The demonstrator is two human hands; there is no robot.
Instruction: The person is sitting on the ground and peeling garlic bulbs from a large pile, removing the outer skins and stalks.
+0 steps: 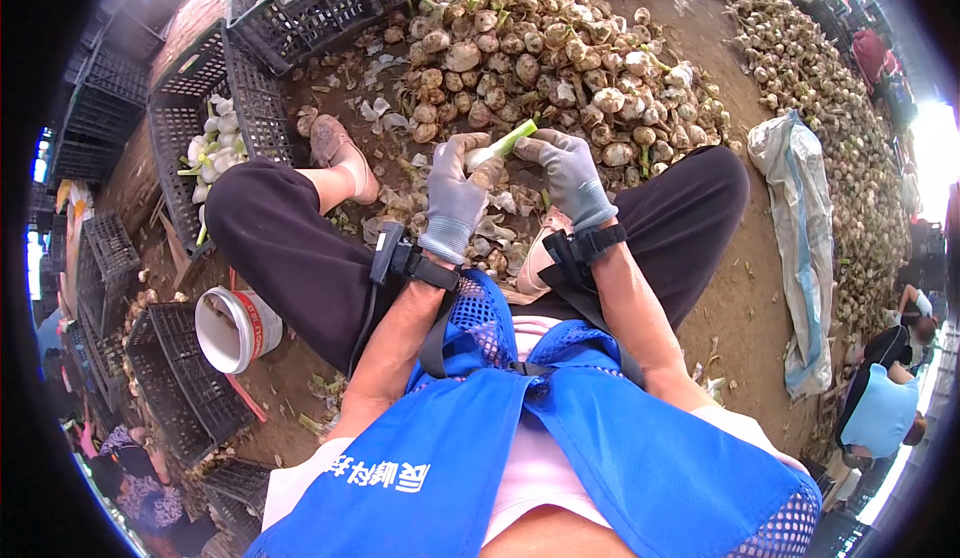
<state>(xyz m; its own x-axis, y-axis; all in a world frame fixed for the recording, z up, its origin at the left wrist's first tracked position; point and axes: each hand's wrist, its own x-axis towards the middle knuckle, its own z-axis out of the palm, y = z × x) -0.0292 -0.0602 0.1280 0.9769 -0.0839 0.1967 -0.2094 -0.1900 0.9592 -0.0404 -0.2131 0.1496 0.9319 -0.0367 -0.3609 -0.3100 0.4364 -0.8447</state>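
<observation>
The gray-gloved left hand (pixel 456 186) was closed around a white garlic bulb (pixel 480 157), in front of the lap; the matching right hand (pixel 572 176) was at its green stem (pixel 514 138), though whether those fingertips pinched it could not be told. The bulb would probably have felt light, firm and slightly slippery, best held round its body because the stem might bend. The left hand's grip hid part of it; beyond both hands, a garlic heap (pixel 560 63) concealed its lower layers.
</observation>
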